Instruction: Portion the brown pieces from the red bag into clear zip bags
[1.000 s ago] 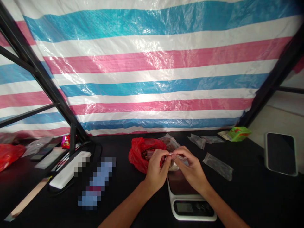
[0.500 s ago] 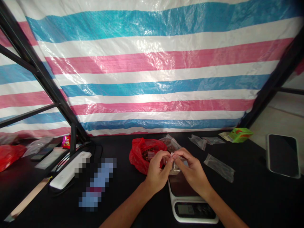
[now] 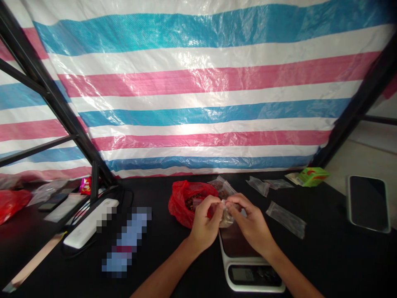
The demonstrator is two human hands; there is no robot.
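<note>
Both my left hand [image 3: 206,221] and my right hand [image 3: 248,217] pinch the top edge of a small clear plastic bag [image 3: 227,220], thumbs and forefingers close together. The bag hangs over the far end of a white kitchen scale [image 3: 228,263] with a dark plate and a small display. What the bag contains is hard to make out. Just left of my left hand sits an open red plastic bag [image 3: 181,203] with small brown bits in it. Behind my hands, another clear bag [image 3: 225,186] with brownish contents lies partly hidden.
Flat clear bags [image 3: 287,219] and a green box [image 3: 313,176] lie to the right, near a phone [image 3: 368,203] at the far right. On the left are a white power strip [image 3: 89,223], cables, a pixelated blue item [image 3: 127,242] and a second red bag [image 3: 14,203]. Striped sheeting [image 3: 198,82] hangs behind.
My fingertips have shifted slightly along the small bag's top edge, and the bag has moved a little left. Everything else stays in place.
</note>
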